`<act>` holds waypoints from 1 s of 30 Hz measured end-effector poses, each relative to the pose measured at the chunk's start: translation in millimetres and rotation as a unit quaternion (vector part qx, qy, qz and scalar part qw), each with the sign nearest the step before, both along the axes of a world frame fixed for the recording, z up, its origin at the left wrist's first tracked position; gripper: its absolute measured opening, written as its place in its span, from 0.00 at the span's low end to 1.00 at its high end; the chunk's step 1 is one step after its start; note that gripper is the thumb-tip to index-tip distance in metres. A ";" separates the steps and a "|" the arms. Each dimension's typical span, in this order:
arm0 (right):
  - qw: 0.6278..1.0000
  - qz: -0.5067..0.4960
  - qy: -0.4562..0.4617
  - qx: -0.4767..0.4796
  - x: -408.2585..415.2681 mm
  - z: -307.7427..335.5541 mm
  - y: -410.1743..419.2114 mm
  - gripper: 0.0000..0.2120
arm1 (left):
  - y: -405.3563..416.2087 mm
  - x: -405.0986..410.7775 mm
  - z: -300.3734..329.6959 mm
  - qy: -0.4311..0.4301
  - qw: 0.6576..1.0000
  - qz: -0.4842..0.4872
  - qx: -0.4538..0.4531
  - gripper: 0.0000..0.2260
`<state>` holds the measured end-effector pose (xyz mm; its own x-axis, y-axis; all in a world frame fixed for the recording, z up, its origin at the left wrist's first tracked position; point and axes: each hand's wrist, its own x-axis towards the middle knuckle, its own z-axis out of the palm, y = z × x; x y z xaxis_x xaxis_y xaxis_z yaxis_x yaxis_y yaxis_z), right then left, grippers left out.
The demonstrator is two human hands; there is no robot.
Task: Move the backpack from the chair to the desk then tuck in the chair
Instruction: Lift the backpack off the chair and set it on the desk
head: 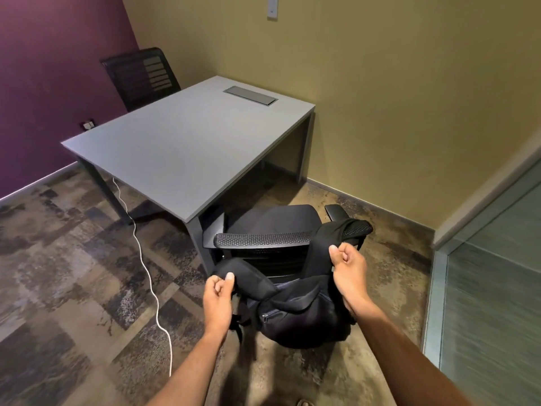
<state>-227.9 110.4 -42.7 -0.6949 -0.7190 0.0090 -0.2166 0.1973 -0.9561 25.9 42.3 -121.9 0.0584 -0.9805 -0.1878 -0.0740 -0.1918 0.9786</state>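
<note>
A black backpack (295, 312) hangs behind the backrest of a black mesh office chair (263, 238), with one strap looped over the top right corner of the backrest. My left hand (218, 294) grips the left shoulder strap. My right hand (348, 268) grips the right strap just below the backrest's top edge. The chair stands at the near right corner of a grey desk (181, 148), its seat partly under the desk edge. The backpack's lower part is off the floor.
A second black chair (140, 76) stands at the desk's far side against the purple wall. A white cable (146, 265) runs across the patterned carpet on the left. A glass partition (491, 288) closes the right side. A metal cable hatch (250, 95) is set into the desk top.
</note>
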 end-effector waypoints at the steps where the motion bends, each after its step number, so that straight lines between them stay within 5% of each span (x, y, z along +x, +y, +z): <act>1: 1.000 -0.007 0.002 -0.011 -1.8 2.8 5.6 0.18 | 6.2 -5.5 3.3 0.009 0.999 -0.047 0.009 0.12; 2: 1.000 -0.010 0.005 -0.020 -3.7 6.1 10.1 0.19 | 12.2 -11.1 2.1 0.021 0.995 -0.094 0.023 0.09; 5: 0.999 -0.025 0.000 -0.038 -9.2 16.3 23.4 0.19 | 27.2 -24.5 -6.6 -0.054 0.969 -0.233 0.063 0.35; 8: 0.996 -0.050 -0.016 -0.068 -15.3 28.7 40.1 0.18 | 33.2 -35.3 -13.8 -0.110 0.936 -0.334 0.027 0.47; 11: 0.989 -0.101 -0.035 -0.107 -28.8 44.5 60.1 0.18 | 38.4 -52.6 -15.4 -0.150 0.898 -0.409 -0.057 0.41; 17: 0.974 -0.167 -0.039 -0.148 -60.0 77.4 88.6 0.17 | 59.1 -101.4 -12.1 -0.207 0.874 -0.404 -0.174 0.04; 24: 0.970 -0.181 -0.061 -0.153 -129.3 89.7 122.2 0.13 | 82.7 -164.7 10.3 -0.167 0.881 -0.382 -0.223 0.24; 28: 0.959 -0.230 -0.069 -0.150 -185.4 96.4 153.4 0.13 | 84.0 -224.5 36.2 -0.146 0.871 -0.408 -0.232 0.11; 30: 0.953 -0.247 -0.080 -0.156 -216.3 100.1 171.7 0.16 | 82.9 -259.4 48.6 -0.133 0.863 -0.421 -0.246 0.12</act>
<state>-444.2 282.1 57.4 -0.9583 -0.2837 0.0340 -0.0169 -0.0628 -0.9979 -233.5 125.2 -73.3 -0.7363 -0.6543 0.1725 -0.2203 0.4728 0.8532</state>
